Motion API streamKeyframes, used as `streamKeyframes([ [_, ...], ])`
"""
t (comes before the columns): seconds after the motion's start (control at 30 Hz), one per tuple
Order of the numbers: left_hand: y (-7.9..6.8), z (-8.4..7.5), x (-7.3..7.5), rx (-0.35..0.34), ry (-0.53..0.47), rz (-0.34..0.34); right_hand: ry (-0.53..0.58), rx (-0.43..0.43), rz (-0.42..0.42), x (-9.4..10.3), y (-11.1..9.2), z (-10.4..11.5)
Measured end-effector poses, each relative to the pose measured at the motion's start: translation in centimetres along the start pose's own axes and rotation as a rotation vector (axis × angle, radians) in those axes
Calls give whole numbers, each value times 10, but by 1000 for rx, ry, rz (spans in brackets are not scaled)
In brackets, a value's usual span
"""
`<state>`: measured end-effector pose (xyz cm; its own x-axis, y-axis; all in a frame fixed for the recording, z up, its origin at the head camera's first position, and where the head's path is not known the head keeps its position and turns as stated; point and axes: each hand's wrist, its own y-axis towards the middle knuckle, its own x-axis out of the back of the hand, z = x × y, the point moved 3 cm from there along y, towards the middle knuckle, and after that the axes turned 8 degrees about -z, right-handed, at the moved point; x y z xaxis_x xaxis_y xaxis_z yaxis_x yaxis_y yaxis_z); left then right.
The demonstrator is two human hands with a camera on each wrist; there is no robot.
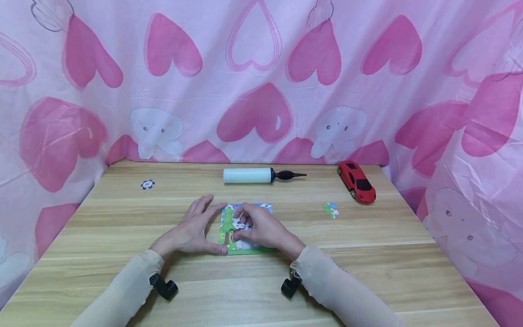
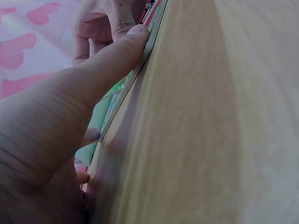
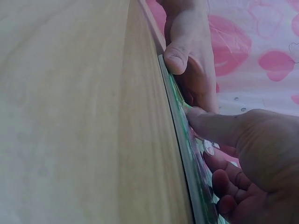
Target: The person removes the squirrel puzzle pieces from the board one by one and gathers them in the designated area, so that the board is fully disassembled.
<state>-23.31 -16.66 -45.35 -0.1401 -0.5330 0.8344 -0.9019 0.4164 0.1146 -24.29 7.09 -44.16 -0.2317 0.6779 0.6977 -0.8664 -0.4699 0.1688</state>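
A small jigsaw puzzle [image 1: 255, 250] with green trees and white cartoon animals lies flat on the wooden table, partly covered by the right hand. My left hand [image 1: 189, 231] spreads along its left side: the thumb presses the near left corner and the forefinger reaches the far left corner. Over the middle of the picture, my right hand [image 1: 265, 226] bends thumb and fingers toward each other and pinches a puzzle piece [image 3: 208, 147], mostly hidden, its edge standing slightly up from the board. A loose green and white puzzle piece [image 1: 330, 209] lies off to the right.
Behind the puzzle lies a pale hand pump [image 1: 248, 175] with a black nozzle. A red toy car [image 1: 357, 181] stands at the back right, and a poker chip [image 1: 148, 184] lies at the back left. A pink heart-print curtain [image 1: 253, 113] encloses the table's back and sides.
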Motion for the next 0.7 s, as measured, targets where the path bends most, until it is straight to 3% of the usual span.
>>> streamKeyframes([
  [0.7,0,-3,2,1,2,3,-22,-30,22,1,2,0],
])
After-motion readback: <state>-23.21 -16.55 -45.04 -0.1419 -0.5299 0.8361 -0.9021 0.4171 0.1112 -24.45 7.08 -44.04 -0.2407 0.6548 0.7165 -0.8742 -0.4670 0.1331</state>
